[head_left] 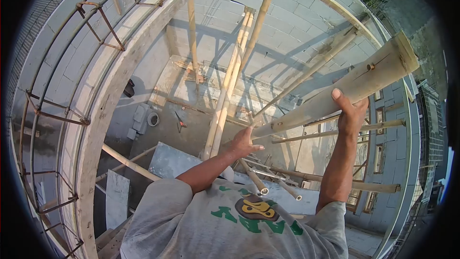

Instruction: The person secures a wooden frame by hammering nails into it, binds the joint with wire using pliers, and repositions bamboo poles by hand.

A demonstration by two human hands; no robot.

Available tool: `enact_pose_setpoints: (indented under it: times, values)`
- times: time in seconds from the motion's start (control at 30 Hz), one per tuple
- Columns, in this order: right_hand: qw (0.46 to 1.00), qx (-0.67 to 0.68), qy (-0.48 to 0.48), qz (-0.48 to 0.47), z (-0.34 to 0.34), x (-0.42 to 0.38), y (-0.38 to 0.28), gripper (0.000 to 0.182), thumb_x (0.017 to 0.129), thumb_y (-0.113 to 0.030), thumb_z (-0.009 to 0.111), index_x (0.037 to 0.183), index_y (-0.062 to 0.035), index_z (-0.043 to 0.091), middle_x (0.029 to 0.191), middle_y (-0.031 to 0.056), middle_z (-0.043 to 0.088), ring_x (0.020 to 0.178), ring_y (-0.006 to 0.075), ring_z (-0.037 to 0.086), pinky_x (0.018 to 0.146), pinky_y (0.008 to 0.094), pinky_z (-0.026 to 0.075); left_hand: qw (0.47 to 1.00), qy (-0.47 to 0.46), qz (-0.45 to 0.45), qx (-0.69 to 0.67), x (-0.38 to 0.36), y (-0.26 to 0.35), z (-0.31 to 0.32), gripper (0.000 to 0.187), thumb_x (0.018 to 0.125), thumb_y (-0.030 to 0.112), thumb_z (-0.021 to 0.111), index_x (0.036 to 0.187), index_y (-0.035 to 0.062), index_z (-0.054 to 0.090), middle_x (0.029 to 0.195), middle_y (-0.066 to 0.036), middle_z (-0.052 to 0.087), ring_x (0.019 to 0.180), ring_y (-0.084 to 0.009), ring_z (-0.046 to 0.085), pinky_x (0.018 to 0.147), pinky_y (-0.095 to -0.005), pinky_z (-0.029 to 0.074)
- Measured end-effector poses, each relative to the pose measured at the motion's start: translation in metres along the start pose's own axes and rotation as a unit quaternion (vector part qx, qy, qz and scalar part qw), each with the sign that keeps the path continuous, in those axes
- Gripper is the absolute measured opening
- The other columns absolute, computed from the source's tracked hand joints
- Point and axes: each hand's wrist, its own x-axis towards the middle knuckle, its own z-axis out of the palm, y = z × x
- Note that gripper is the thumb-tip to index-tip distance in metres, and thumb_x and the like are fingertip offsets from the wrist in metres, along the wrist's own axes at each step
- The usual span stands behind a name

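A long, pale, weathered wooden board (311,108) slants across the head view, its wide end at the upper right and its narrow end near my chest. A dark knot shows near the wide end. My right hand (352,112) grips its lower edge, with the thumb on the upper face and the other fingers partly hidden. At the narrow end, my left hand (243,142) is around the board, thumb pointing right; the fingertips are hard to see. Two bamboo poles (229,86) lie side by side just left of the board.
A concrete-edged beam form (103,81) with a rebar cage (48,110) curves along the left. Far below, the floor (191,136) holds a red-handled tool (181,123) and blocks (140,117). Bamboo props (193,38) stand by a grey block wall (292,33). Cut bamboo ends (264,191) lie before me.
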Motion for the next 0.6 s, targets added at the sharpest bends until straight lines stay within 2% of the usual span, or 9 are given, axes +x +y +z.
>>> enact_pose_setpoints:
  times: [0.13,0.17,0.27,0.3,0.37,0.4,0.47,0.57,0.6]
  values:
    - [0.999,0.028,-0.019,-0.039,-0.014,0.027,-0.074,0.050,0.067,-0.031,0.071,0.099,0.0061,0.060,0.089,0.0132,0.062,0.084,0.0219,0.058,0.079,0.0322,0.044,0.982,0.070,0.174,-0.018,0.021,0.045,0.012,0.099,0.065,0.041,0.081,0.138,-0.0022,0.028,0.133,-0.025,0.041,0.127,-0.0381,0.037,0.109,-0.0456,0.026]
    - [0.998,0.023,-0.024,-0.045,-0.015,0.029,-0.087,0.050,0.067,-0.031,0.070,0.099,0.0064,0.060,0.089,0.0134,0.062,0.084,0.0219,0.058,0.079,0.0323,0.044,0.979,0.073,0.184,-0.050,0.022,0.066,0.004,0.098,0.064,0.041,0.082,0.137,-0.0010,0.031,0.134,-0.025,0.040,0.125,-0.0402,0.037,0.109,-0.0474,0.024]
    - [0.997,0.016,-0.028,-0.075,-0.011,0.027,-0.111,0.052,0.068,-0.032,0.070,0.101,0.0069,0.061,0.089,0.0138,0.063,0.084,0.0223,0.059,0.079,0.0321,0.044,0.977,0.101,0.184,-0.029,0.031,0.090,-0.004,0.098,0.066,0.042,0.081,0.137,0.0014,0.029,0.135,-0.022,0.038,0.128,-0.0376,0.035,0.107,-0.0484,0.027]
    - [0.996,0.010,-0.036,-0.076,-0.012,0.028,-0.114,0.054,0.068,-0.034,0.070,0.102,0.0072,0.060,0.090,0.0143,0.062,0.085,0.0226,0.059,0.080,0.0327,0.044,0.978,0.128,0.145,-0.077,0.029,0.098,-0.004,0.088,0.065,0.036,0.083,0.131,0.0013,0.037,0.127,-0.020,0.048,0.121,-0.0347,0.044,0.102,-0.0463,0.034]
    - [0.996,0.000,-0.051,-0.077,-0.015,0.030,-0.116,0.057,0.070,-0.037,0.070,0.104,0.0077,0.060,0.091,0.0153,0.062,0.086,0.0232,0.058,0.082,0.0339,0.044,0.985,0.048,0.093,-0.138,0.027,0.102,-0.017,0.081,0.065,0.033,0.082,0.127,0.0013,0.041,0.119,-0.019,0.053,0.114,-0.0323,0.051,0.097,-0.0431,0.039]
    - [0.995,-0.018,-0.047,-0.086,-0.016,0.029,-0.116,0.062,0.072,-0.040,0.070,0.109,0.0081,0.057,0.097,0.0167,0.061,0.091,0.0245,0.058,0.085,0.0349,0.043,0.983,0.008,0.067,-0.168,0.025,0.104,-0.020,0.077,0.066,0.031,0.082,0.126,0.0013,0.043,0.115,-0.018,0.056,0.111,-0.0311,0.054,0.095,-0.0416,0.042]
    - [0.993,-0.057,-0.034,-0.102,-0.017,0.022,-0.114,0.074,0.075,-0.048,0.069,0.119,0.0088,0.052,0.108,0.0195,0.058,0.101,0.0271,0.056,0.091,0.0369,0.041,0.979,0.036,0.074,-0.185,0.022,0.107,-0.021,0.072,0.066,0.030,0.080,0.123,0.0014,0.045,0.110,-0.017,0.059,0.104,-0.0292,0.058,0.090,-0.0394,0.045]
    - [0.976,0.051,0.031,-0.211,-0.012,0.003,-0.083,0.091,0.077,-0.060,0.063,0.133,0.0070,0.037,0.125,0.0221,0.049,0.118,0.0309,0.048,0.100,0.0409,0.036,0.973,0.078,0.096,-0.196,0.027,0.118,-0.023,0.070,0.067,0.029,0.079,0.122,0.0015,0.046,0.107,-0.016,0.060,0.100,-0.0279,0.059,0.088,-0.0385,0.046]
    - [0.979,0.040,-0.026,-0.198,-0.023,-0.009,-0.064,0.098,0.078,-0.065,0.060,0.140,0.0039,0.027,0.133,0.0220,0.042,0.126,0.0315,0.042,0.104,0.0428,0.033,0.970,0.092,0.103,-0.198,0.028,0.122,-0.024,0.070,0.067,0.030,0.079,0.122,0.0016,0.046,0.107,-0.016,0.060,0.100,-0.0278,0.059,0.088,-0.0386,0.046]
